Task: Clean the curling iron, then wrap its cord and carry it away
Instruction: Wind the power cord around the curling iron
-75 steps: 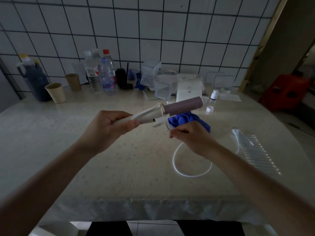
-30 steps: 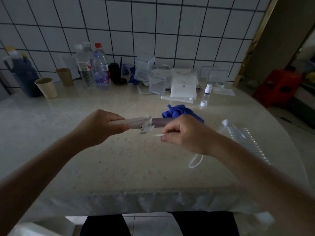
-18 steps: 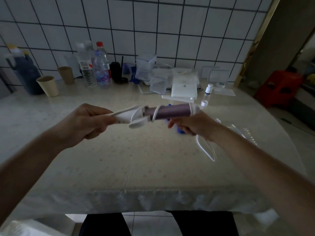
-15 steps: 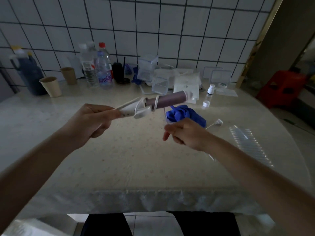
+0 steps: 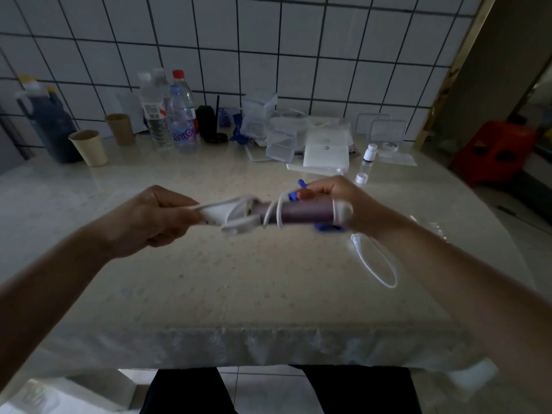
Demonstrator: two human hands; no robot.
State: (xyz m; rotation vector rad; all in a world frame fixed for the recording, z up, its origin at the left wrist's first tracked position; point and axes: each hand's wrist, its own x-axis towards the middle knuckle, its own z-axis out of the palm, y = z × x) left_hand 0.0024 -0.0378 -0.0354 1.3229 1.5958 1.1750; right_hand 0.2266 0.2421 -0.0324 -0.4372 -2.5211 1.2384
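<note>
Curling iron (image 5: 298, 212) with a purple barrel and a white plastic handle is hanging level in the air above the pale speckled stone table (image 5: 239, 279), stretched between both hands as I am running the rig from afar. I am gripping the white handle with the left hand (image 5: 155, 221), fingers curled tight round it, while the right hand (image 5: 337, 201) is wrapping round the far end of the barrel, thumb and fingers clamped on the barrel and on the thin white cord (image 5: 278, 212). A few turns of that cord are lying round the barrel near the clip, and the rest is dangling below the right wrist in a loose loop; I cannot tell whether it is touching the table. A crumpled blue cloth (image 5: 325, 227) is peeking out from behind the barrel. Along the white tiled wall (image 5: 268, 40) at the back, two tan paper cups (image 5: 88, 147), clear plastic water bottles (image 5: 182, 124), a dark blue jug (image 5: 49, 121), clear plastic boxes (image 5: 280, 144) and a small white-capped bottle (image 5: 370, 152) are standing well apart from the hands. A red plastic stool (image 5: 498, 147) is sitting on the floor at far right.
</note>
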